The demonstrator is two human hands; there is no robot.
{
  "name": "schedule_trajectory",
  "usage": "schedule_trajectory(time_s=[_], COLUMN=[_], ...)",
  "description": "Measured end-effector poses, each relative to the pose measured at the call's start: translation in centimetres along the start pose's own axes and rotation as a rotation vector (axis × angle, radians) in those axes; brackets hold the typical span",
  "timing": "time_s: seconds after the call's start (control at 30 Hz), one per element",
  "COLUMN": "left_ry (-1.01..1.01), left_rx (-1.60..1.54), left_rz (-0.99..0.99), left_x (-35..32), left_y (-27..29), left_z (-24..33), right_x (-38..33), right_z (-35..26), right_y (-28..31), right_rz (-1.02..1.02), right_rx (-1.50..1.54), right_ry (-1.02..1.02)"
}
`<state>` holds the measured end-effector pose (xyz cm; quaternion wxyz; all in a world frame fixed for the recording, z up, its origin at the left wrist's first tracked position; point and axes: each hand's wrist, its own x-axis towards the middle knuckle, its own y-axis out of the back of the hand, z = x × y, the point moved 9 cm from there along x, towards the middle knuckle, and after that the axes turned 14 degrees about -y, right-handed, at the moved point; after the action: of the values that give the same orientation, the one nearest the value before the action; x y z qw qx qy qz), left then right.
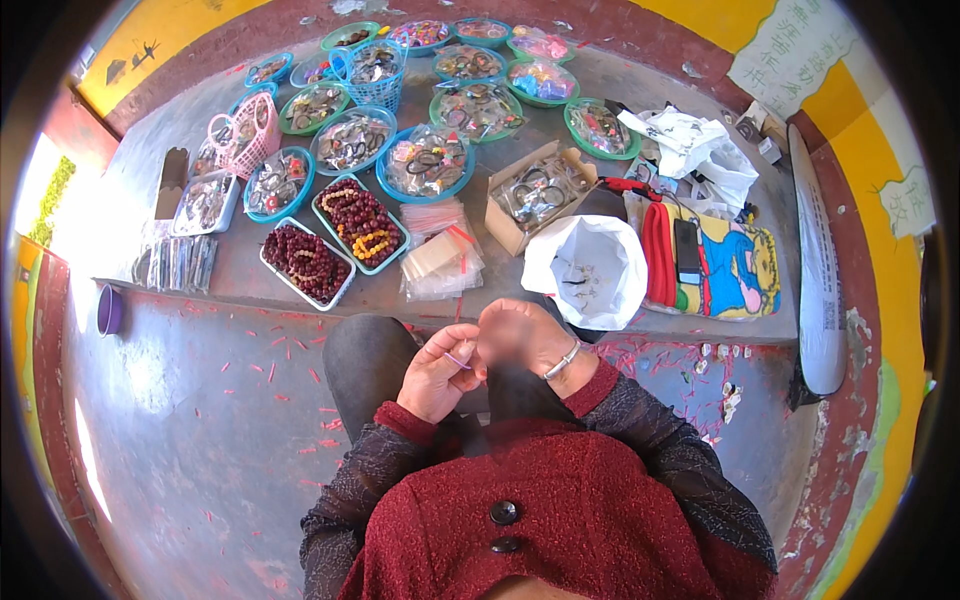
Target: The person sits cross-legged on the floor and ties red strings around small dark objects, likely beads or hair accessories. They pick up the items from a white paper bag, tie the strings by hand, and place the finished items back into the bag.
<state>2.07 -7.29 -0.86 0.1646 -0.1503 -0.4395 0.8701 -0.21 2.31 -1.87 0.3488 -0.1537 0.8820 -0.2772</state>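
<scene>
My left hand [436,376] is closed in a pinch on a thin pale purple strip [457,361], whose end sticks out between thumb and fingers. Right beside it is my right hand [540,340], a silver bangle [562,362] on its wrist. The two hands meet above my lap. A blurred patch covers the right palm and fingers, so what they hold, if anything, is hidden. Just beyond the hands, clear plastic packets [443,260] lie near the platform's front edge. A white bag-lined container [586,272] with small pieces inside stands to their right.
On the raised grey platform [440,312] stand bead trays [306,262], a cardboard box [507,226] of packets, and several basins like this blue one [467,180]. A phone [687,248] rests on a colourful cloth [735,265]. Red scraps litter the floor; a purple bucket [110,310] stands left.
</scene>
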Motion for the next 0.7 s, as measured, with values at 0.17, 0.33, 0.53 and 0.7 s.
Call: schedule_trajectory(time_s=[0.17,0.33,0.53,0.7], left_ry=[-0.023,-0.023,-0.084,-0.073], left_rx=[0.012,0.08,0.365,0.562], left_rz=[0.111,0.182,0.178,0.082], left_x=[0.3,0.4,0.3,0.6], left_y=[0.6,2.3,1.8,2.3], left_z=[0.6,0.1,0.1,-0.9], right_x=[-0.7,-1.8,-0.5,-1.5], right_z=[-2.1,-3.4,-1.3,-2.3], right_y=[1.3,1.4,1.4,-1.8], right_rz=[0.02,0.038,0.101,0.172], right_rx=[0.235,0.184,-0.175,-0.639], right_ry=[0.131,0.174,0.077,0.271])
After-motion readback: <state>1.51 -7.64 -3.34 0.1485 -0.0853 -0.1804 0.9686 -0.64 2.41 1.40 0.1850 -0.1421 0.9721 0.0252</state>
